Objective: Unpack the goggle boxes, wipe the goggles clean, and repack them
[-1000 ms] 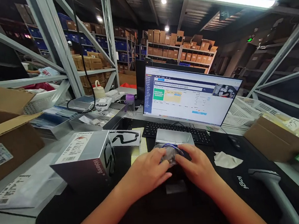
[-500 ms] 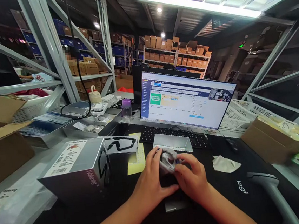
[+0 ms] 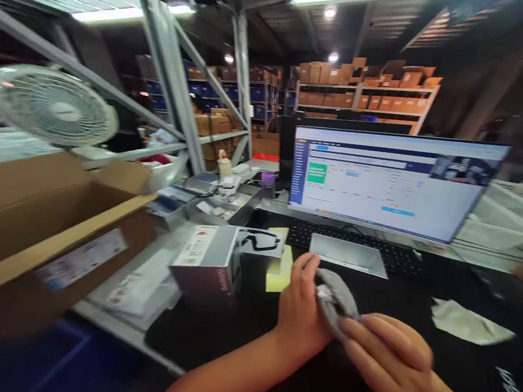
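A small grey cloth pouch (image 3: 344,289) is held up over the black desk mat, its mouth gaping open. My left hand (image 3: 302,309) grips its left side, fingers along the rim. My right hand (image 3: 390,350) has its fingertips closed on the pouch's near right edge, slightly blurred. Inside the opening something pale shows, too blurred to name. Just beyond the hands lies an open silver box part (image 3: 348,254) in front of the keyboard. To the left stand a grey printed box (image 3: 206,272) and a flatter box (image 3: 261,245) with dark eyewear pictured on it.
A monitor (image 3: 393,177) and keyboard (image 3: 300,234) sit at the back. Crumpled white paper (image 3: 470,322) lies on the right. Yellow paper (image 3: 279,279) is beside the flat box. At left are a big open carton (image 3: 61,233), a blue bin (image 3: 42,371) and a fan (image 3: 59,107).
The view has swung left, bringing the fan and blue bin in. The pouch is turned and its mouth spread wider. My right hand has shifted to its near edge.
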`<control>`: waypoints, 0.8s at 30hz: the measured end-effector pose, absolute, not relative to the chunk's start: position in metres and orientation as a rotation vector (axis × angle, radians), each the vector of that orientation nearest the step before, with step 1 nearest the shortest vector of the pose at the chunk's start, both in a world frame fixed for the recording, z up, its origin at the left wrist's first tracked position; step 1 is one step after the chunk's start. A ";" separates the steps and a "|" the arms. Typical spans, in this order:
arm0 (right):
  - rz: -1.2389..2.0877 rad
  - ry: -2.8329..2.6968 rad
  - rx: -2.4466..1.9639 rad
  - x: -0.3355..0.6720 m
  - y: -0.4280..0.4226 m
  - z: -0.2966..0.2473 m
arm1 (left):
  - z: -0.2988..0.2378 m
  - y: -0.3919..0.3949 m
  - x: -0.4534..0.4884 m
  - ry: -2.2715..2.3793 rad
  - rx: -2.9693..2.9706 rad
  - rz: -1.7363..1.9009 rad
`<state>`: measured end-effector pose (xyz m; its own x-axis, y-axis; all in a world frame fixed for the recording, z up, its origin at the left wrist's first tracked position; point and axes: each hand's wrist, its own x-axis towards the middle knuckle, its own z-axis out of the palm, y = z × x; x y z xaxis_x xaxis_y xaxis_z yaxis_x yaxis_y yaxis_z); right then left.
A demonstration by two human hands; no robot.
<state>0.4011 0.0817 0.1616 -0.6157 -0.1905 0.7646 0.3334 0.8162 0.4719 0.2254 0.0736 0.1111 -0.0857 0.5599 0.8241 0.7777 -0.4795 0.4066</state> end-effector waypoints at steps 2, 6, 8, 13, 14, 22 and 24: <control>-0.759 -2.095 -0.152 0.410 0.089 0.157 | 0.117 0.076 0.219 -1.381 -1.924 -1.646; -0.622 -2.145 -0.453 0.417 0.104 0.151 | 0.125 0.080 0.206 -1.277 -1.832 -1.543; -0.570 -2.159 -0.582 0.415 0.107 0.152 | 0.125 0.081 0.204 -1.319 -1.833 -1.523; -0.493 -2.222 -0.613 0.412 0.112 0.150 | 0.119 0.083 0.204 -1.454 -1.880 -1.547; -0.467 -2.226 -0.610 0.412 0.114 0.149 | 0.119 0.083 0.204 -1.480 -1.878 -1.546; -0.119 -2.286 -0.374 0.402 0.113 0.141 | 0.125 0.082 0.189 -1.580 -1.891 -1.556; -0.156 -2.276 -0.311 0.399 0.112 0.142 | 0.124 0.081 0.185 -1.521 -1.940 -1.544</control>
<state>0.3994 0.1121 0.1420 -0.6378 0.1722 0.7507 0.2729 0.9620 0.0111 0.1851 0.0813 0.1242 -0.0953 0.5654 0.8193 0.8104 -0.4339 0.3937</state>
